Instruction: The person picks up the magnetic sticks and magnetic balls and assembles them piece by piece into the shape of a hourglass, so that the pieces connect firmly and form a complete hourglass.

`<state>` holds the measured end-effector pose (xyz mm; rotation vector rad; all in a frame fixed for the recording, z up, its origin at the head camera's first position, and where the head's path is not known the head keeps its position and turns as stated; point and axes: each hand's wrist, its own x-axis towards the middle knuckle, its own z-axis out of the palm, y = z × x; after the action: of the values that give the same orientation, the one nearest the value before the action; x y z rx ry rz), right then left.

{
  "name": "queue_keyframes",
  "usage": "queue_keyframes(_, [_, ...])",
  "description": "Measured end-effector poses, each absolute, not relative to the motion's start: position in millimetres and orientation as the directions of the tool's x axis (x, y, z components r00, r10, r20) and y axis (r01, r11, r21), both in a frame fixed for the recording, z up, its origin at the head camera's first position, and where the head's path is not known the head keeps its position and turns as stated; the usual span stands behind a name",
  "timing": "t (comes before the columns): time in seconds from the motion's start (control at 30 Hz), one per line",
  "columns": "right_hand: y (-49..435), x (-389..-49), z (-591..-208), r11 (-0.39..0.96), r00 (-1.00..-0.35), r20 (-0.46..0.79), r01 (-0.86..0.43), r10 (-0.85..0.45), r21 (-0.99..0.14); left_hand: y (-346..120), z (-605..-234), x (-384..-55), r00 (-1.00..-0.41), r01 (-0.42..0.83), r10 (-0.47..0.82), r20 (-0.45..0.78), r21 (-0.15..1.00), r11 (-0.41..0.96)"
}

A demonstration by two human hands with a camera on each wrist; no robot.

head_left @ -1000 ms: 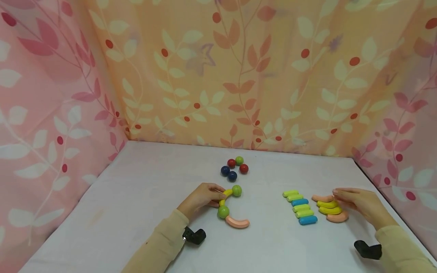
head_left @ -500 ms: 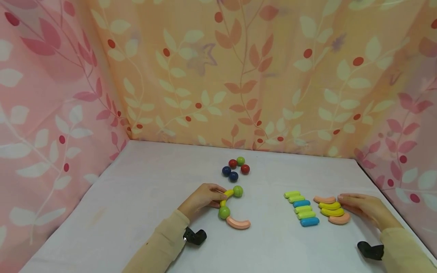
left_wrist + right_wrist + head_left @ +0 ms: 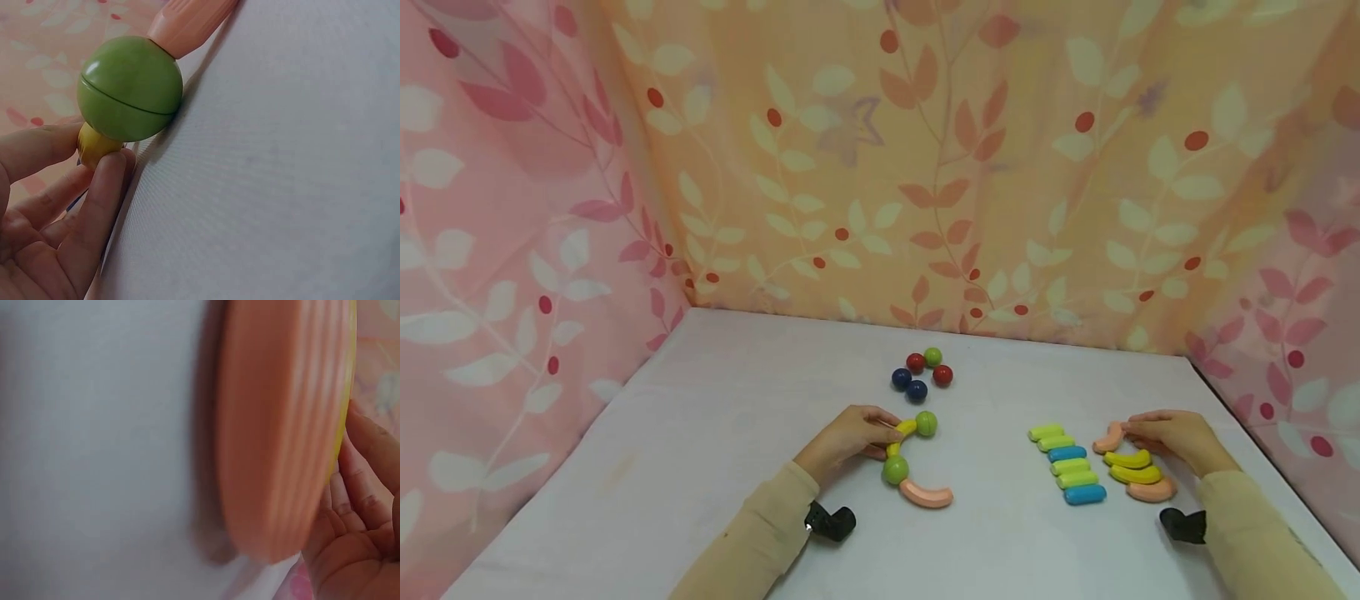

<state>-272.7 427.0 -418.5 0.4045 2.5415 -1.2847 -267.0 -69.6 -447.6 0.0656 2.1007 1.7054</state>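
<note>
My left hand pinches a yellow banana-shaped piece between thumb and fingers. One green ball sits at its far end and another green ball at its near end. A curved pink piece with grooves touches the near ball. At the right, the fingertips of my right hand grip one end of a second curved pink piece, which lies tilted. Just below it are two yellow banana-shaped pieces and another curved pink piece, which fills much of the right wrist view.
Left of the right-hand group lies a slanting column of green and blue short rods. Farther back sits a cluster of small red, blue and green balls. Patterned curtains enclose the white table at the back and sides.
My right hand first drew back slightly from the far pink piece, then moved left onto it; that piece has turned from nearly level to steeply tilted. The left hand keeps its hold.
</note>
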Motion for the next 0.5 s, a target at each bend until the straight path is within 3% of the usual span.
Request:
queue_keyframes(0.23, [411.9, -275.7, -410.0, 0.631, -0.908, -0.409, 0.372, 0.094, -0.680, -70.0, -449.0, -264.8, -0.906, -0.232, 0.298, -0.300, 0.942, 0.242])
queue_keyframes(0.5, [390.1, -274.1, -401.3, 0.590, -0.878, -0.453, 0.451, 0.156, -0.670, -68.5, -446.9, -264.4, -0.910, -0.226, 0.292, -0.294, 0.943, 0.243])
